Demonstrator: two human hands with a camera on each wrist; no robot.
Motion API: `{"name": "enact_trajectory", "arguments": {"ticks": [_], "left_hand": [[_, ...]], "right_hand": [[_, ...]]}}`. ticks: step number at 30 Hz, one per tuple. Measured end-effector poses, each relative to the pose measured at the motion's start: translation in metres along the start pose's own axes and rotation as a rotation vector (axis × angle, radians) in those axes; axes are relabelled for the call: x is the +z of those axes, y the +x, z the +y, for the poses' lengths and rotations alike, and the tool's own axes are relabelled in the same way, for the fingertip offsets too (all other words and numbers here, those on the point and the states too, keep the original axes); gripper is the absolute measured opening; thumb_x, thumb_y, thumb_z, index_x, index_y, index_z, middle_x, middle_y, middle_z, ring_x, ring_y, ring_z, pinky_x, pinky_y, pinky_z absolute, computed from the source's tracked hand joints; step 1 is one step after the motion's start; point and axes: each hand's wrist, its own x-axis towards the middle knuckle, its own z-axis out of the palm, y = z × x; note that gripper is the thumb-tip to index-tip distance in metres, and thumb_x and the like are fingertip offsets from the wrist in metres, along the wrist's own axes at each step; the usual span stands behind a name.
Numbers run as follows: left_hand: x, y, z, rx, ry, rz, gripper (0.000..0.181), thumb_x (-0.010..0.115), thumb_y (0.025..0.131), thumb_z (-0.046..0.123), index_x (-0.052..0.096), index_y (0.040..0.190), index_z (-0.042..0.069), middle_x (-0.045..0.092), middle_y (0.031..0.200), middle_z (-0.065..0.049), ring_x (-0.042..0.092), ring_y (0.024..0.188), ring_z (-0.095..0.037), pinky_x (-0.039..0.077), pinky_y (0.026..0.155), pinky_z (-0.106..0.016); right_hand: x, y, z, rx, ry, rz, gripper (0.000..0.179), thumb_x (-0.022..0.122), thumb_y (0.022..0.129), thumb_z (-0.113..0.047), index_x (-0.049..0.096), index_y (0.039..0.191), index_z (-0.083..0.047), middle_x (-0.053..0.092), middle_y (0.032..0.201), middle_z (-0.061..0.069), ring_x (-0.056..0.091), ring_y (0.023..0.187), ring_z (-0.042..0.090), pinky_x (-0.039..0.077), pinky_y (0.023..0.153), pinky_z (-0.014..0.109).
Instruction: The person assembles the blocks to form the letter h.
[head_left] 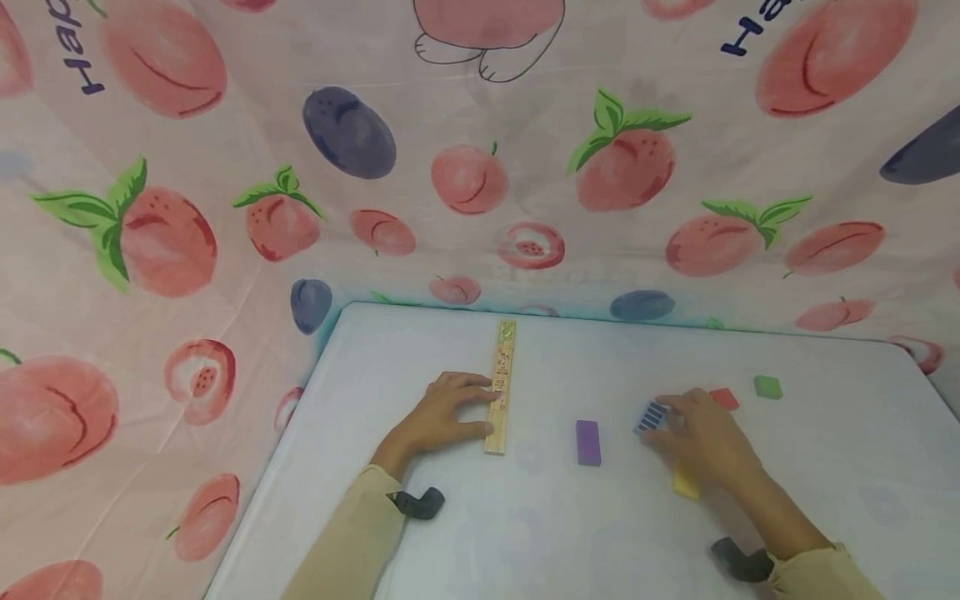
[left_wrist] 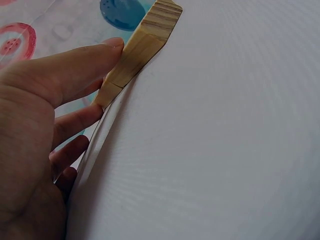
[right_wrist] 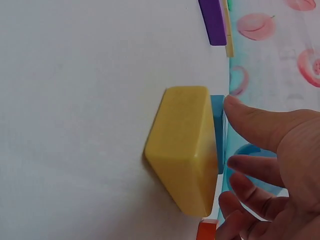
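A long wooden strip (head_left: 497, 433) with small printed marks lies lengthwise on the table. My left hand (head_left: 442, 412) is at its left side, thumb and fingertips touching the edge with the fingers fairly straight; the left wrist view shows the thumb against the strip's wooden side (left_wrist: 135, 55). On the right, a blue block (head_left: 650, 417) with dark stripes is pinched between the thumb and fingers of my right hand (head_left: 708, 437). A yellow block (right_wrist: 177, 125) partly hides it in the right wrist view. Between the hands lies a purple block (head_left: 588, 442).
Beyond the right hand lie a red block (head_left: 725, 399) and a green block (head_left: 768, 387). The yellow block (head_left: 686, 483) is partly under the right hand in the head view. A fruit-patterned cloth (head_left: 525, 150) hangs behind the white table (head_left: 420, 346) and along its left side.
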Motion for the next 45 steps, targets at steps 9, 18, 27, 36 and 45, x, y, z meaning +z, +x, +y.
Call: {"name": "enact_trajectory", "arguments": {"ticks": [9, 18, 27, 36, 45], "left_hand": [[0.001, 0.000, -0.001, 0.004, -0.006, 0.006, 0.052, 0.077, 0.088, 0.046, 0.065, 0.137, 0.033, 0.054, 0.149, 0.007, 0.040, 0.142, -0.020, 0.029, 0.116, -0.053], [0.001, 0.000, -0.001, 0.008, -0.005, 0.006, 0.052, 0.077, 0.088, 0.046, 0.065, 0.137, 0.033, 0.054, 0.149, 0.007, 0.039, 0.142, -0.020, 0.029, 0.117, -0.052], [0.001, -0.001, -0.001, 0.011, -0.003, 0.006, 0.052, 0.077, 0.088, 0.047, 0.065, 0.137, 0.033, 0.054, 0.150, 0.008, 0.039, 0.142, -0.020, 0.028, 0.117, -0.053], [-0.001, 0.000, 0.002, 0.017, 0.013, 0.005, 0.053, 0.076, 0.088, 0.048, 0.065, 0.138, 0.033, 0.055, 0.149, 0.006, 0.041, 0.141, -0.021, 0.030, 0.116, -0.053], [-0.001, 0.000, 0.002, 0.018, -0.001, 0.010, 0.053, 0.077, 0.088, 0.047, 0.066, 0.137, 0.031, 0.055, 0.149, 0.005, 0.041, 0.141, -0.022, 0.030, 0.116, -0.054]], "right_hand": [[-0.001, -0.001, 0.002, 0.053, -0.006, -0.024, 0.068, 0.077, 0.087, -0.047, 0.063, 0.134, 0.001, 0.061, 0.116, 0.023, 0.062, 0.099, 0.035, 0.052, 0.082, 0.052], [0.001, 0.000, 0.002, 0.024, 0.042, 0.005, 0.064, 0.081, 0.085, -0.041, 0.060, 0.131, -0.001, 0.063, 0.119, 0.022, 0.061, 0.101, 0.034, 0.052, 0.083, 0.054], [0.004, 0.003, 0.002, 0.076, 0.117, -0.014, 0.051, 0.079, 0.088, -0.026, 0.055, 0.130, -0.010, 0.072, 0.104, 0.011, 0.062, 0.084, 0.022, 0.045, 0.067, 0.031], [0.003, 0.008, 0.003, 0.108, 0.264, -0.024, 0.042, 0.071, 0.097, -0.036, 0.056, 0.133, -0.019, 0.072, 0.115, 0.014, 0.066, 0.097, 0.026, 0.050, 0.073, 0.030], [0.002, 0.014, -0.015, 0.095, 0.426, -0.020, 0.043, 0.069, 0.098, -0.036, 0.058, 0.136, -0.020, 0.071, 0.123, 0.016, 0.067, 0.112, 0.032, 0.055, 0.081, 0.031]]}}
